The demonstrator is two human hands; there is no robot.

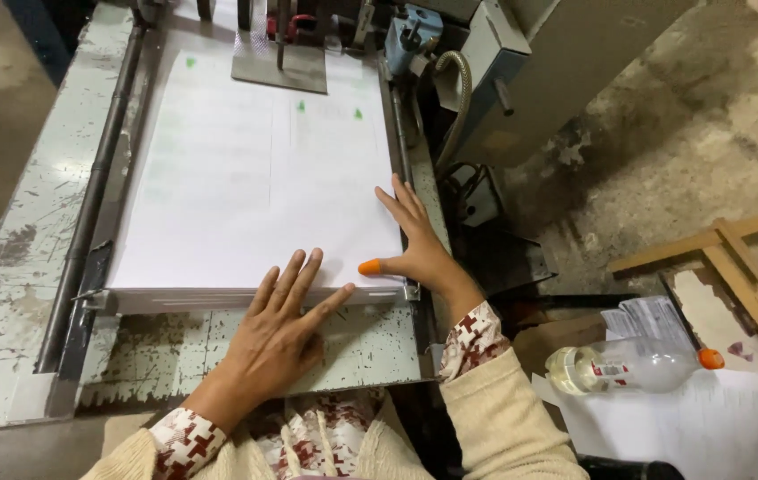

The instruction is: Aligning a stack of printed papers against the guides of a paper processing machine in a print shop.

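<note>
A thick stack of white paper sheets (255,169) fills the centre and upper middle of the frame, lying on a worn, paint-chipped machine table (6,293). The left hand (277,329), lower centre, lies flat with fingers spread, fingertips on the stack's near edge, gripping nothing. The right hand (414,244), also open, presses the stack's right edge; its thumb wears an orange rubber tip (369,266). A plastic bottle (628,366) lies at lower right.
</note>
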